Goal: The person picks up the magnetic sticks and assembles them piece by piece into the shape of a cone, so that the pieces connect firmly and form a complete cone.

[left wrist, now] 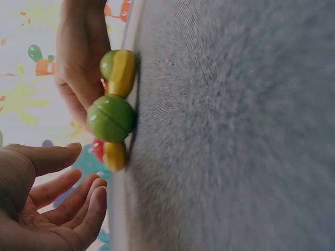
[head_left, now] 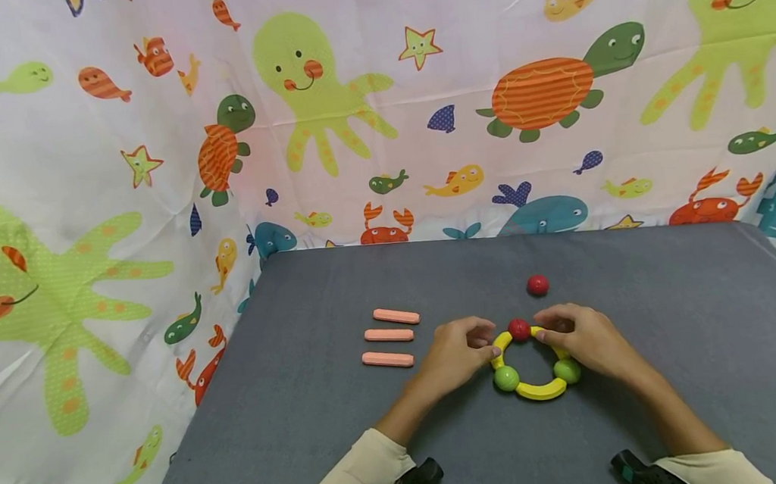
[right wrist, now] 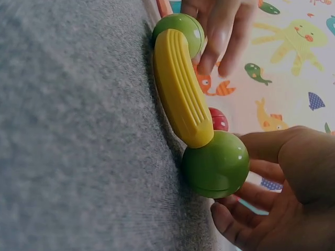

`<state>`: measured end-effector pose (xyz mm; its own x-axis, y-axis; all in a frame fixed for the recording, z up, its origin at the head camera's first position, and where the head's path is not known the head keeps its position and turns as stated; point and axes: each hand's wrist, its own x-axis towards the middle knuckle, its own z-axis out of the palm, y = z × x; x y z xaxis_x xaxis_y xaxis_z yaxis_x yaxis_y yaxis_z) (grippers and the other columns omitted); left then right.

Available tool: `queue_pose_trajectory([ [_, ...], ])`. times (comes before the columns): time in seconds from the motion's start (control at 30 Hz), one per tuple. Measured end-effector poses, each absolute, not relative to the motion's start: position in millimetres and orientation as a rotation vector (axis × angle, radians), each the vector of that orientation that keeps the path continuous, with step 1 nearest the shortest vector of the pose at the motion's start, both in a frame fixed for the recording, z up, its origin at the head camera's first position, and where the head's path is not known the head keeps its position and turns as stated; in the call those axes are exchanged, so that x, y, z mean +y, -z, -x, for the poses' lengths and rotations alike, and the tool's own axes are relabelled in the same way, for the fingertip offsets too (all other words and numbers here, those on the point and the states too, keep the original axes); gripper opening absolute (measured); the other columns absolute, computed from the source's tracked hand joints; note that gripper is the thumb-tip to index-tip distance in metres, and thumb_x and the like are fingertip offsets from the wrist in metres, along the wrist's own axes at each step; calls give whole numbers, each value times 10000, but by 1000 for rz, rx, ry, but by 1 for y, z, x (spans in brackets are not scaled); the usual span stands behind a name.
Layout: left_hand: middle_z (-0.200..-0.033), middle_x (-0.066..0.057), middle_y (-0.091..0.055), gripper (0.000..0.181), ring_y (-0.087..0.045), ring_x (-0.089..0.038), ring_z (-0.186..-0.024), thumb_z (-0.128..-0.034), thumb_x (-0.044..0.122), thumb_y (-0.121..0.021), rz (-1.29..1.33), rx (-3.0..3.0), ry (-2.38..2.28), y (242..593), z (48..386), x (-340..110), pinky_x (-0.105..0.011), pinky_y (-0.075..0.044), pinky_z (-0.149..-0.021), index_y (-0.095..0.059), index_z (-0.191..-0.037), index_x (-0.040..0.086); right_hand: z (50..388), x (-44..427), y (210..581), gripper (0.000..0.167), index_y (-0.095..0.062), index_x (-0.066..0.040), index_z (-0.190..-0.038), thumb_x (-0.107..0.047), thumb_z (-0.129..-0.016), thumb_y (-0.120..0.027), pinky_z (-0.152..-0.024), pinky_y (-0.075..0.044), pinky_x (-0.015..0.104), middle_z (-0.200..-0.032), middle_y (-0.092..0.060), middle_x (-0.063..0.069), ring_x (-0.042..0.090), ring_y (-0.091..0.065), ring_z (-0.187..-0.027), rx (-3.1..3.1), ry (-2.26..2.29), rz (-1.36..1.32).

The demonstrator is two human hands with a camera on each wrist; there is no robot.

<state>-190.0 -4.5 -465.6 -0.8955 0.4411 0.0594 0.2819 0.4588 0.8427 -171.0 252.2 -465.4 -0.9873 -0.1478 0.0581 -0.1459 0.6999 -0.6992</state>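
Observation:
A ring of toy pieces lies on the grey table: a red ball (head_left: 519,329), two green balls (head_left: 507,378) and three yellow banana-shaped pieces (head_left: 542,391). My right hand (head_left: 590,336) pinches the upper-right yellow piece between thumb and finger. In the right wrist view a green ball (right wrist: 215,164) hides those fingertips. My left hand (head_left: 457,354) is beside the ring's left yellow piece (head_left: 501,345). Its thumb and fingers (left wrist: 91,212) stand apart with nothing between them in the left wrist view. Whether the left thumb touches the piece, I cannot tell.
Another red ball (head_left: 537,285) lies behind the ring. Three pink bars (head_left: 386,335) lie in a stack of rows left of my left hand. A printed curtain (head_left: 418,103) with sea animals hangs along the table's back and left sides.

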Motion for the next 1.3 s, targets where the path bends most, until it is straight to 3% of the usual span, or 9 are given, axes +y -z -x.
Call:
queue_pose_trajectory([
  [0.27, -1267, -13, -726, 352, -704, -172, -1146, -985, 220, -785, -688, 2544, -1409, 454, 173, -43, -287, -572, -954, -733, -1313, 103, 174, 246, 464, 311, -757, -144, -1289, -276, -1007, -754, -840, -541, 386, -1226, -707, 85, 232, -647, -1029, 2880, 1159, 405],
  [0.47, -1303, -82, -722, 371, -702, -286, -1207, -988, 192, -777, -667, 2550, -1497, 452, 170, -73, -429, -574, -1004, -719, -1332, 67, 177, 242, 466, 264, -766, -150, -1267, -192, -1007, -748, -798, -526, 329, -1188, -717, 45, 211, -620, -996, 2910, 1128, 450],
  [0.73, -1318, -51, -731, 356, -700, -276, -1210, -986, 152, -763, -508, 2619, -1564, 461, 170, -108, -459, -566, -996, -723, -1329, 67, 179, 243, 466, 277, -756, -120, -1267, -203, -1002, -758, -723, -545, 274, -1258, -721, 126, 220, -691, -987, 2869, 1170, 388],
  [0.97, -1293, -6, -720, 347, -722, -248, -1066, -966, 120, -774, -375, 2683, -1598, 466, 167, -128, -414, -569, -902, -749, -1308, 172, 175, 251, 464, 346, -737, -88, -1299, -211, -980, -786, -658, -523, 280, -1292, -693, 178, 220, -671, -908, 2894, 1172, 320],
  [1.13, -1318, -66, -714, 338, -643, -310, -1191, -969, 94, -764, -316, 2817, -1486, 469, 170, -136, -518, -525, -961, -753, -1303, 146, 171, 256, 464, 347, -741, -97, -1298, -232, -982, -786, -623, -461, 275, -1254, -704, 149, 194, -574, -822, 2916, 1155, 309],
  [1.3, -1367, -151, -683, 346, -641, -331, -1237, -974, 86, -757, -299, 2794, -1430, 472, 173, -141, -543, -535, -990, -733, -1318, 61, 166, 260, 463, 298, -760, -126, -1281, -229, -1001, -762, -716, -476, 312, -1281, -715, 141, 223, -591, -919, 2943, 1124, 306],
])
